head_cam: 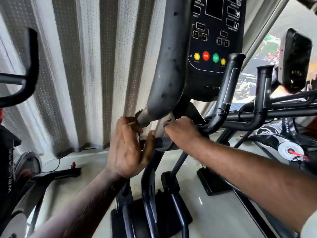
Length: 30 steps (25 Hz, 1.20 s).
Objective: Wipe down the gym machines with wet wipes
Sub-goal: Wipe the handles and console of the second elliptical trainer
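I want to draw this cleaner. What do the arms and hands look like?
No gloves or watch: the left hand and right hand are bare, and so are both forearms, with fine hairs on the left forearm. Only a bit of white cloth shows at the right arm's upper end, maybe a sleeve edge.

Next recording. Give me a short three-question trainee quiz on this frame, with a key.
1. True or false: the red STOP button on the console sits between a yellow button and a green one.
2. Where is the right hand? A) on the console screen; B) below the console, near the base of the black handlebar; C) on a pedal.
3. Fill in: the pale, dotted fabric hanging behind the machine is a ____.
Key: 1 true; 2 B; 3 curtain.
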### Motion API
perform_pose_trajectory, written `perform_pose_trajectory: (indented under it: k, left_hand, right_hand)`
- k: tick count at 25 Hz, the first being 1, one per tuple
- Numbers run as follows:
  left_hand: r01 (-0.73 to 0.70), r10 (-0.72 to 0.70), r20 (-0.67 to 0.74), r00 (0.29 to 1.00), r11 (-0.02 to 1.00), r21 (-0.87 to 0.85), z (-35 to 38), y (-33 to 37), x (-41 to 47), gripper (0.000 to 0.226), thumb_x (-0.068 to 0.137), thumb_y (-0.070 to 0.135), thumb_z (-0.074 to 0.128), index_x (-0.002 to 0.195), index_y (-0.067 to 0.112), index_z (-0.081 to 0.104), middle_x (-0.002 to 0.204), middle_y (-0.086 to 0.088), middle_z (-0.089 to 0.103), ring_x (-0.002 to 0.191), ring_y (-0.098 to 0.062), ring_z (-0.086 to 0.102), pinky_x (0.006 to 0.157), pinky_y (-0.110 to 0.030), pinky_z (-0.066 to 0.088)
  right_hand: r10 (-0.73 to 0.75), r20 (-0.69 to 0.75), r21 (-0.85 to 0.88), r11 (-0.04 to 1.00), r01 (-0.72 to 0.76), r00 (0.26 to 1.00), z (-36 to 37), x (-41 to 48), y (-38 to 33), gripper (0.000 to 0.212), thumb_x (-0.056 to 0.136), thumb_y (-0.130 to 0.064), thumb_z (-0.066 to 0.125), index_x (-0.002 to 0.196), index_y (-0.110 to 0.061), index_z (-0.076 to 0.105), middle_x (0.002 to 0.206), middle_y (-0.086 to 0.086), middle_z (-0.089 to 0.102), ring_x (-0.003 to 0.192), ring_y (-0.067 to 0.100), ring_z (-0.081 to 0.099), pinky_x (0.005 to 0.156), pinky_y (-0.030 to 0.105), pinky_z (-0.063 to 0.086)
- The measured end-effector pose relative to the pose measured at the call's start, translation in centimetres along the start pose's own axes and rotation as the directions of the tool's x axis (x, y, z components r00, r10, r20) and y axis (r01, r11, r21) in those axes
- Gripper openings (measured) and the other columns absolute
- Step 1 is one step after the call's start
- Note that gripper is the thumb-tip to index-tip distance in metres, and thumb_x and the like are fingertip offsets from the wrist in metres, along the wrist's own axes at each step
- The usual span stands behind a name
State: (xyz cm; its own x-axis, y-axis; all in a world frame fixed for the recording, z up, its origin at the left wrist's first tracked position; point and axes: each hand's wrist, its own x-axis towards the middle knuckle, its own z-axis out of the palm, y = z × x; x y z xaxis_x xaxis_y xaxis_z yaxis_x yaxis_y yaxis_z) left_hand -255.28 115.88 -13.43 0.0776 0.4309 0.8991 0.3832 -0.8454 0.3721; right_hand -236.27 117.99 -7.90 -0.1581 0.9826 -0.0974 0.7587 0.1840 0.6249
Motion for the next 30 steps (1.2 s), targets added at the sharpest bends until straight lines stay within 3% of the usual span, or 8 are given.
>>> perform_pose_trajectory:
  k: [9, 14, 17, 19, 21, 23, 24, 30]
  left_hand:
    - [0.045, 0.012, 0.203, 0.979, 0.96, -0.275, 2.1, 5.4, 2.3, 0.022, 0.104, 0.029, 0.055, 0.113, 0.009, 0.051, 0.108, -0.002, 0.054, 0.089, -0.023, 0.057, 0.072, -0.046, 0.053]
    - [0.133, -0.064, 0.243, 0.968, 0.951, -0.278, 3.2, 5.3, 3.5, 0.018, 0.104, 0.026, 0.058, 0.117, 0.015, 0.051, 0.11, 0.005, 0.054, 0.093, -0.019, 0.059, 0.08, -0.044, 0.054]
    - [0.072, 0.008, 0.272, 0.962, 0.957, -0.281, 4.0, 5.2, 4.6, 0.014, 0.104, 0.017, 0.057, 0.115, 0.009, 0.053, 0.11, 0.002, 0.053, 0.092, -0.019, 0.06, 0.08, -0.04, 0.053]
    - [0.085, -0.012, 0.281, 0.96, 0.964, -0.251, 4.7, 5.2, 5.6, 0.013, 0.105, 0.012, 0.059, 0.116, 0.006, 0.056, 0.112, 0.003, 0.055, 0.092, -0.014, 0.061, 0.079, -0.035, 0.053]
    - [0.127, -0.054, 0.29, 0.955, 0.962, -0.24, 5.8, 5.8, 6.5, 0.017, 0.105, 0.012, 0.06, 0.12, 0.007, 0.059, 0.114, 0.003, 0.06, 0.096, -0.009, 0.065, 0.082, -0.033, 0.055]
    - [0.166, -0.08, 0.334, 0.939, 0.958, -0.236, 7.3, 6.9, 7.5, 0.023, 0.105, 0.018, 0.063, 0.126, 0.009, 0.061, 0.118, 0.003, 0.066, 0.102, -0.009, 0.068, 0.086, -0.035, 0.058]
    - [0.188, -0.092, 0.358, 0.929, 0.951, -0.244, 8.2, 7.6, 8.0, 0.028, 0.104, 0.02, 0.065, 0.13, 0.011, 0.061, 0.121, 0.003, 0.068, 0.105, -0.01, 0.07, 0.088, -0.037, 0.06]
    - [0.15, -0.065, 0.358, 0.932, 0.965, -0.214, 11.5, 9.1, 10.2, 0.065, 0.095, 0.017, 0.08, 0.152, 0.013, 0.049, 0.134, 0.015, 0.065, 0.109, -0.01, 0.073, 0.09, -0.042, 0.064]
  right_hand:
    - [-0.448, -0.355, -0.31, 0.885, 0.349, 0.821, -1.0, -13.4, 13.1, 0.034, 0.092, 0.004, 0.059, 0.119, -0.006, 0.075, 0.126, 0.011, 0.073, 0.125, 0.029, 0.066, 0.123, 0.045, 0.036]
    - [-0.114, -0.665, 0.014, 0.986, 0.164, 0.738, 2.4, -13.2, 13.3, 0.036, 0.104, 0.005, 0.047, 0.128, -0.005, 0.072, 0.137, 0.015, 0.067, 0.132, 0.03, 0.062, 0.117, 0.048, 0.045]
    - [-0.237, -0.725, -0.037, 0.951, 0.306, 0.647, 5.4, -13.6, 10.4, 0.031, 0.106, 0.005, 0.053, 0.129, -0.004, 0.072, 0.139, 0.011, 0.067, 0.136, 0.026, 0.059, 0.119, 0.043, 0.042]
    - [0.082, -0.849, 0.242, 0.938, 0.248, 0.522, 6.9, -13.8, 9.4, 0.031, 0.103, 0.008, 0.058, 0.127, -0.004, 0.073, 0.138, 0.011, 0.068, 0.136, 0.024, 0.06, 0.117, 0.044, 0.045]
    - [0.78, -0.554, 0.831, 0.502, 0.238, 0.29, 9.1, -12.8, 7.3, 0.036, 0.099, 0.008, 0.064, 0.124, -0.016, 0.076, 0.131, 0.008, 0.072, 0.128, 0.024, 0.066, 0.11, 0.051, 0.051]
    - [0.965, 0.026, 0.879, -0.147, 0.454, 0.262, 9.1, -10.4, 3.7, 0.034, 0.101, -0.006, 0.066, 0.122, -0.031, 0.075, 0.13, 0.005, 0.073, 0.124, 0.022, 0.068, 0.107, 0.054, 0.053]
    - [0.943, 0.144, 0.782, -0.294, 0.55, 0.299, 8.8, -8.9, 2.1, 0.031, 0.102, -0.013, 0.065, 0.124, -0.033, 0.074, 0.135, 0.005, 0.07, 0.129, 0.021, 0.065, 0.109, 0.05, 0.052]
    - [0.821, 0.327, 0.558, -0.567, 0.606, 0.468, 10.0, -4.4, -1.9, 0.028, 0.1, -0.028, 0.058, 0.115, -0.041, 0.077, 0.121, -0.001, 0.075, 0.119, 0.014, 0.068, 0.1, 0.026, 0.051]
